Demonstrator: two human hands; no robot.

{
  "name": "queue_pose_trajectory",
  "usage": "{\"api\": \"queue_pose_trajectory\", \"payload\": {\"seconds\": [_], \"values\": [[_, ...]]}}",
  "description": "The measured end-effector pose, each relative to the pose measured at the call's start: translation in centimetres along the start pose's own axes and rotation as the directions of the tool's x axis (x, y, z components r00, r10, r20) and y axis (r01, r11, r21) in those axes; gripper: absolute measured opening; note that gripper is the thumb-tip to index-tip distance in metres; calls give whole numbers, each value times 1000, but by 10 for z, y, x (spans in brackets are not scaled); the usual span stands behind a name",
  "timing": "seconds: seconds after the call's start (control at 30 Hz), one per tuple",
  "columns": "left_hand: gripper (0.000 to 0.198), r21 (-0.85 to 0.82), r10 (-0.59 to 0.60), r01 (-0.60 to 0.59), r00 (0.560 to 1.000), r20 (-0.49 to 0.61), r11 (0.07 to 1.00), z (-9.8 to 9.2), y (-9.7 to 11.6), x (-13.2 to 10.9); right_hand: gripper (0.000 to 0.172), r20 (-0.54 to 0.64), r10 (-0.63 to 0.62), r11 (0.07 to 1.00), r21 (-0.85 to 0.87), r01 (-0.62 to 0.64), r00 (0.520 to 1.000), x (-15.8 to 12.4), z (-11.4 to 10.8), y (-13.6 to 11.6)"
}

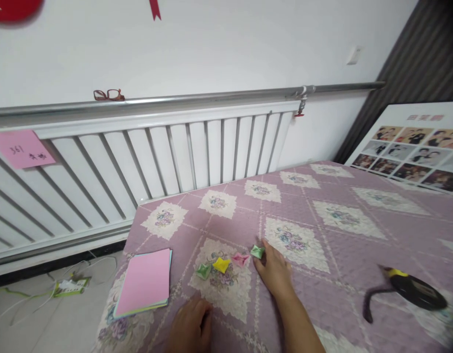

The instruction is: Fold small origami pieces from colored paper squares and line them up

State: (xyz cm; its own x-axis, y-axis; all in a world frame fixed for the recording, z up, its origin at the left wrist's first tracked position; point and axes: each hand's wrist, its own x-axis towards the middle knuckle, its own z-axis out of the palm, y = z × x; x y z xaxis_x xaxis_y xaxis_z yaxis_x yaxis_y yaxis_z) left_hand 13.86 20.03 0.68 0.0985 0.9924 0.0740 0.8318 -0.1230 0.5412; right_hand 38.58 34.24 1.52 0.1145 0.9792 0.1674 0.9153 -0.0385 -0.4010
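Four-cornered small origami pieces lie in a slanting row on the purple quilted cover (226, 225). From left to right they are a green origami piece (203, 271), a yellow origami piece (222, 265), a pink origami piece (240, 260) and a second green origami piece (257, 251). My right hand (275, 268) is at the right end of the row, its thumb and index finger closed about that last green piece. Below the row, my left hand (191, 323) rests on the cover with its fingers curled in, nothing visible in them.
A stack of coloured paper (143, 282), pink on top, lies left near the cover's edge. A black and yellow tool with a strap (415, 290) is at the right. Behind stand a white radiator (197, 152) and a photo board (413, 147). A power strip (70, 287) lies on the floor.
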Motion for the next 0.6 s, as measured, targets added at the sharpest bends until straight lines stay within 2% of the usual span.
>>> {"api": "queue_pose_trajectory", "payload": {"seconds": [0.3, 0.6], "values": [[22, -7, -12, 12, 1000, 4, 1000, 2, -2, 0, 61, 38, 12, 1000, -18, -11, 999, 5, 3, 1], [23, 2, 14, -14, 1000, -11, 1000, 2, -3, -1, 59, -1, -26, 999, 31, 26, 1000, 5, 6, 7]]}}
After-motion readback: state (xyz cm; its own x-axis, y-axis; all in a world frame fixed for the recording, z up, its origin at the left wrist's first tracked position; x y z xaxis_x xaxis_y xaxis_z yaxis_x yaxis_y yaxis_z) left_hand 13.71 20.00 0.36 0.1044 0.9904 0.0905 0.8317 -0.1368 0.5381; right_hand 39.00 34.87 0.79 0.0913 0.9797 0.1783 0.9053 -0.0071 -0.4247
